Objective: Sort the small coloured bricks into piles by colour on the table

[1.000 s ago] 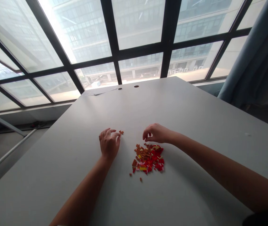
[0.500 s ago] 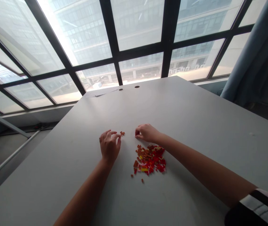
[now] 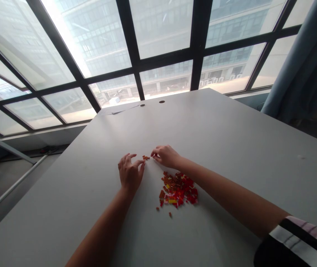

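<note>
White table [image 3: 231, 129]. On it, heap of red, brown and yellow bricks [image 3: 179, 189], two strays [image 3: 170, 214] on near side. Small orange-brown cluster [image 3: 146, 158] farther off, leftward.

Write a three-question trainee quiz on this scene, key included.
1. True or false: the large brick pile lies nearer the camera than the small brick cluster.
2. On which side of the picture does the curtain hang? A) left B) right
3. Fill in: the small brick cluster lies between the left hand and the ____.

Key: 1. True. 2. B. 3. right hand.
</note>
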A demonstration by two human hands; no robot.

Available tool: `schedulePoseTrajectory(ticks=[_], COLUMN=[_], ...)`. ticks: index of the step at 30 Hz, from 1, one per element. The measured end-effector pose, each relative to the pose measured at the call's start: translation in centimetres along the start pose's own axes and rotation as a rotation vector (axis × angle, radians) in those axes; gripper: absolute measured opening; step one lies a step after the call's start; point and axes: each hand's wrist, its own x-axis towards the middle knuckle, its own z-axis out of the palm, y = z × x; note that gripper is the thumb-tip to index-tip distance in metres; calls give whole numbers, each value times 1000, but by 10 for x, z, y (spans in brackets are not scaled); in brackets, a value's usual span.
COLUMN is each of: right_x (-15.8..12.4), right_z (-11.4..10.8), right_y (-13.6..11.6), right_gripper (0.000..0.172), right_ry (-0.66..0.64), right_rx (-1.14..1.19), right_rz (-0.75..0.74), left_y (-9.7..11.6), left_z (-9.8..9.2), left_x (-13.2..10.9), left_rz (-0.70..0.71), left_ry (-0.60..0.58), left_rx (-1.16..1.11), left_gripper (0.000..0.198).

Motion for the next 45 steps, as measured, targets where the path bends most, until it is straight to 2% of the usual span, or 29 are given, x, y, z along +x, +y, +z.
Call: schedulePoseTrajectory(ticks=[3,9,12,16,21,28,33,38,42,45], right_x=[-16,-40,-45,-44,-30,6,21,2,-27,-45], right_z=[-17,-49,-51,-43,-33,-10,5,-1,-16,-22], right_y=[13,31,31,29,22,6,-5,3,17,23], right_gripper=[20,10,15,13,12,16,22,26,21,18], right_ry=[-43,-257,-333,-357,-250,-116,-12,81,94,99], right_rx=[18,47,33,8,-38,-40,-5,43,52,62], right_rz=[-35,-107,-87,-48,15,102,121,91,55,43], left_y=[1,1,1,2,2,2,2,13,27,34], left_z=[1,1,1,0,0,0,-2,-10,-13,-13], left_x=[0,0,0,0,0,0,1,1,-2,-3], left_rz=[14,18,20,24,25,32,115,251,341,374], left_ry=[-18,20,32,42,61,88,71,-23,-127,-156], left_rx=[-2,-51,-47,-43,-48,-73,-92,-196,-238,-224], left_gripper=[14,11,10,9,9,10,7,6,13,17])
